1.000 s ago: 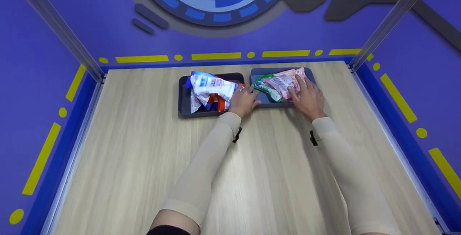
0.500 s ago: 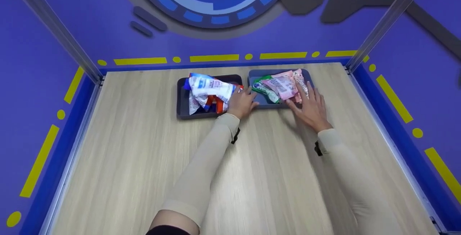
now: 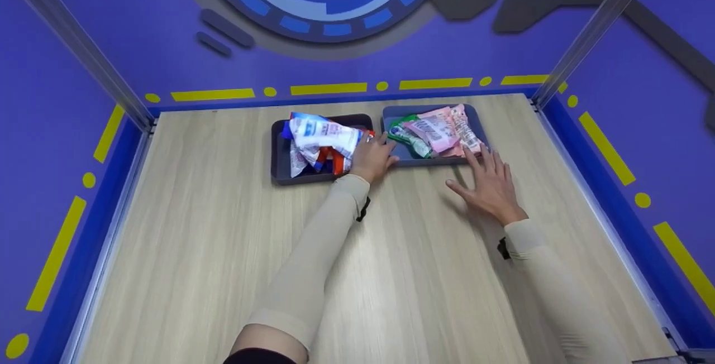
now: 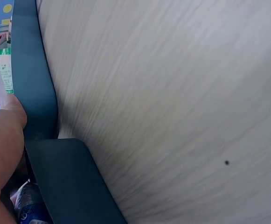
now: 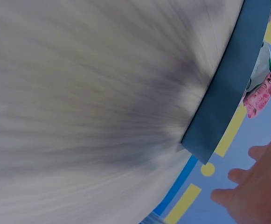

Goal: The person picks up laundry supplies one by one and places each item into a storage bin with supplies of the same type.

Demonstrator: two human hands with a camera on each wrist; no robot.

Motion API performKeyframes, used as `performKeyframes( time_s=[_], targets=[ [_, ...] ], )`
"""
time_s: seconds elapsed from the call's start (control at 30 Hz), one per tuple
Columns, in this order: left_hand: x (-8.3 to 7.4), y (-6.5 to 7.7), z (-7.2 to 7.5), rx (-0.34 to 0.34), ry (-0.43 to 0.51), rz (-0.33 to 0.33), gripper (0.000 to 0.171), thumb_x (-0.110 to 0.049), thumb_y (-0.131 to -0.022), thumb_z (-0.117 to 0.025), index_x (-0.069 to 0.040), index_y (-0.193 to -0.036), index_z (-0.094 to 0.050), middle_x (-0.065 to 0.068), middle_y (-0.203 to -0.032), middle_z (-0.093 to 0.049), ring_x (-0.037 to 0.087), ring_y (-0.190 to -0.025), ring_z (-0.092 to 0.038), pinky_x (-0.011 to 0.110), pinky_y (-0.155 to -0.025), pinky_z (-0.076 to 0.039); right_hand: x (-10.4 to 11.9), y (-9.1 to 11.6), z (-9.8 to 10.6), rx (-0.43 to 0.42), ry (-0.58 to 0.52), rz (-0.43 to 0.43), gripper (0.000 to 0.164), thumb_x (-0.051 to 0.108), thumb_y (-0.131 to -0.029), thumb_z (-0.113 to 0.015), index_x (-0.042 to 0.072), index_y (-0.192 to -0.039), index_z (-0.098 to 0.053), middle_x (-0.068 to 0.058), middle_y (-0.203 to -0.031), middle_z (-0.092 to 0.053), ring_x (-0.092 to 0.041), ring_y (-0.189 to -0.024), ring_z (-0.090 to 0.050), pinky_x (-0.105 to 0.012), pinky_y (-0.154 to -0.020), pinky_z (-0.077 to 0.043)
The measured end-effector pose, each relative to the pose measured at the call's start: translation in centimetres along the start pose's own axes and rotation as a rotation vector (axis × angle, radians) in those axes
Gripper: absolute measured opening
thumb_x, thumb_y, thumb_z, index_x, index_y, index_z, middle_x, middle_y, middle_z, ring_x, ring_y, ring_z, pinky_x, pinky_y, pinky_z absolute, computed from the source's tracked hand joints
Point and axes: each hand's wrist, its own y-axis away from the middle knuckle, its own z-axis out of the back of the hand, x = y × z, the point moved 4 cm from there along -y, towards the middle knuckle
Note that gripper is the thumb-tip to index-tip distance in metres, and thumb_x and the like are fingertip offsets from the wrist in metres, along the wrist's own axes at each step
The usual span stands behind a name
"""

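Observation:
Two shallow trays stand side by side at the table's back in the head view. The dark grey tray (image 3: 282, 173) bears a heap of white, blue and orange snack packets (image 3: 321, 132). In the blue-grey tray (image 3: 399, 111) lie a green-and-white packet (image 3: 410, 136) and several pink packets (image 3: 435, 129). My left hand (image 3: 372, 157) rests over the adjoining tray edges with relaxed fingers; its fingertips are partly hidden. Just in front of the blue-grey tray's right corner, my right hand (image 3: 491, 188) is spread and holds nothing. The right wrist view shows its fingers apart from the pink packet (image 5: 266, 91).
A pale wooden table (image 3: 223, 230) carries both trays. Purple-blue walls (image 3: 111, 34) with yellow marks enclose the back and both sides, with metal posts (image 3: 597, 29) at the corners. The trays stand near the back wall.
My right hand has drawn back from the pink packets toward me and slightly right, its fingers spreading. My left hand stays at the tray edges; the trays look unmoved.

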Motion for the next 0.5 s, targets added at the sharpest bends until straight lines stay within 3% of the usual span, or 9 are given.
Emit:
performKeyframes(
  time_s=[0.27,0.5],
  targets=[
    [0.2,0.3,0.1,0.021,-0.024,0.002,0.054,-0.052,-0.105,-0.049,-0.023,-0.15,-0.055,0.008,-0.16,-0.044,0.025,-0.148,-0.04,0.046,-0.126,-0.018,0.0,1.1,-0.2,0.016,0.04,-0.002,0.1,0.079,-0.088,-0.054,0.026,-0.166,-0.021,-0.021,-0.17,-0.008,-0.051,-0.154,-0.005,-0.075,-0.117,-0.007],
    [-0.1,0.1,0.3,-0.002,-0.035,-0.008,0.052,-0.052,-0.104,-0.052,-0.023,-0.147,-0.057,0.008,-0.157,-0.048,0.026,-0.145,-0.044,0.046,-0.125,-0.021,-0.1,2.0,0.2,-0.008,0.062,0.0,0.098,0.076,-0.089,-0.055,0.023,-0.165,-0.024,-0.023,-0.169,-0.012,-0.055,-0.151,-0.011,-0.076,-0.116,-0.01]
  ],
)
